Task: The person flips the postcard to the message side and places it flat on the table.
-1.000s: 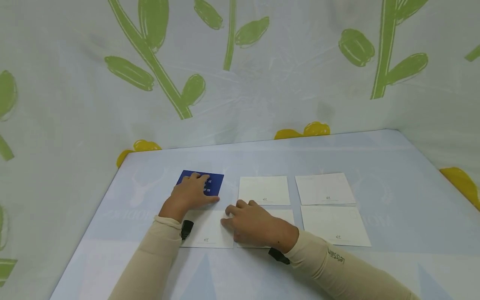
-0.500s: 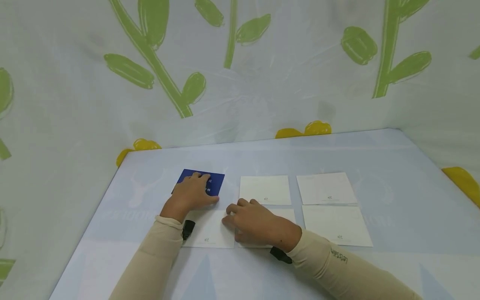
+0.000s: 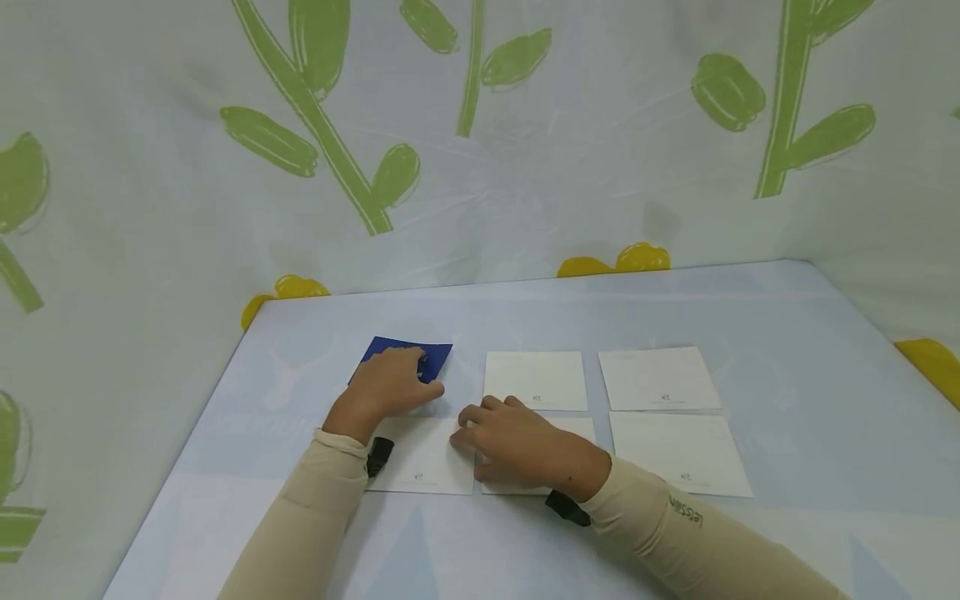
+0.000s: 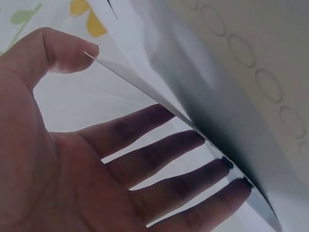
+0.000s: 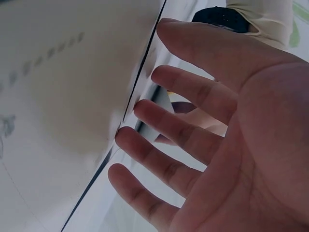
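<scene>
In the head view my left hand [image 3: 386, 387] lies over a dark blue card [image 3: 437, 357], covering its near left part. The left wrist view shows the thumb at one end of a thin, bowed, tilted card edge [image 4: 145, 93], with the fingertips meeting that edge further along. My right hand [image 3: 517, 444] is over the left part of a white card [image 3: 576, 427] in the middle of the near row. Its fingertips are at or close to a card edge [image 5: 140, 72] in the right wrist view, fingers spread and gently bent; firm contact cannot be told.
Other white cards lie flat: one near left [image 3: 423, 458], one far middle [image 3: 536, 379], one far right [image 3: 660, 377] and one near right [image 3: 678, 450]. Behind the pale blue table [image 3: 570, 308] hangs a white sheet [image 3: 585, 158] with green leaf prints.
The blue card shows less of its face and its printed text is largely hidden now; its near right corner looks raised. My right hand has hardly moved. The view has shifted slightly.
</scene>
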A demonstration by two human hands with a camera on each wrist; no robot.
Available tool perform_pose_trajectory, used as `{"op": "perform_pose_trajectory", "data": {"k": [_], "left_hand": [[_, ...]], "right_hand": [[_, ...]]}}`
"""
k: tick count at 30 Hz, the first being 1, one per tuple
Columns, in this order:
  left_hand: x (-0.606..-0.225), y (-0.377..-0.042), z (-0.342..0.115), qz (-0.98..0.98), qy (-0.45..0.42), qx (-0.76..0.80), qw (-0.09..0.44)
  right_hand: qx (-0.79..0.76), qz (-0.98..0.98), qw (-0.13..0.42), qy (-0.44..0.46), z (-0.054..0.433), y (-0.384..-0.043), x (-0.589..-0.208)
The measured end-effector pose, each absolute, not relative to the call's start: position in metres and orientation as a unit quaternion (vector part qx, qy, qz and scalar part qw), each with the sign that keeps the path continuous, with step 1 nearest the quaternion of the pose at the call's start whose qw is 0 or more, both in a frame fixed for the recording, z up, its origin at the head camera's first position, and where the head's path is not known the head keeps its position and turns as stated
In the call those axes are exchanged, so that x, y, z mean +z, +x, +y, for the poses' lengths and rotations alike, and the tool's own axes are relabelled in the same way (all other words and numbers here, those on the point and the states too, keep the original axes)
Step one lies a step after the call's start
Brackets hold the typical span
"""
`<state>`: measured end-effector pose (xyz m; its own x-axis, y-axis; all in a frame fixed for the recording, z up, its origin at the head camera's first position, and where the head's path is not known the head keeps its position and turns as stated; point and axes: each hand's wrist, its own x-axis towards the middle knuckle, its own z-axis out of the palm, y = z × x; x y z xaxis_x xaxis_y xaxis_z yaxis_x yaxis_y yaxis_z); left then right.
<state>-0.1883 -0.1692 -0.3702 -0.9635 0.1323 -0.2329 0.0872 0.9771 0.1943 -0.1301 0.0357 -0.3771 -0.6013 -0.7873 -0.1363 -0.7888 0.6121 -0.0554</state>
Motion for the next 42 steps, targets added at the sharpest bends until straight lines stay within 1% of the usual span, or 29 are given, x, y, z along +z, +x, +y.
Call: {"op": "perform_pose_trajectory", "data": {"k": [7,14,21,27,31,35,42], "left_hand": [[-0.363,-0.184,-0.167,0.989,0.071,0.088,0.092],[-0.358,-0.182,-0.166,0.988,0.084,0.109,0.065],[-0.353,-0.177,-0.166,0.986,0.089,0.127,0.068],[-0.35,-0.176,-0.166,0.985,0.095,0.128,0.067],[-0.349,-0.177,-0.166,0.985,0.092,0.13,0.072],[-0.349,-0.177,-0.167,0.983,0.089,0.137,0.079],[-0.347,-0.176,-0.167,0.982,0.09,0.143,0.081]], "right_hand": [[-0.019,0.893,0.068,-0.444,0.038,-0.134,-0.379],[-0.087,0.898,0.071,-0.426,0.041,-0.14,-0.376],[-0.23,0.902,0.102,-0.352,0.045,-0.155,-0.372],[-0.331,0.898,0.109,-0.27,0.043,-0.188,-0.365],[-0.341,0.898,0.122,-0.249,0.037,-0.209,-0.361],[-0.316,0.908,0.133,-0.242,0.029,-0.224,-0.362],[-0.297,0.913,0.139,-0.244,0.024,-0.236,-0.368]]}}
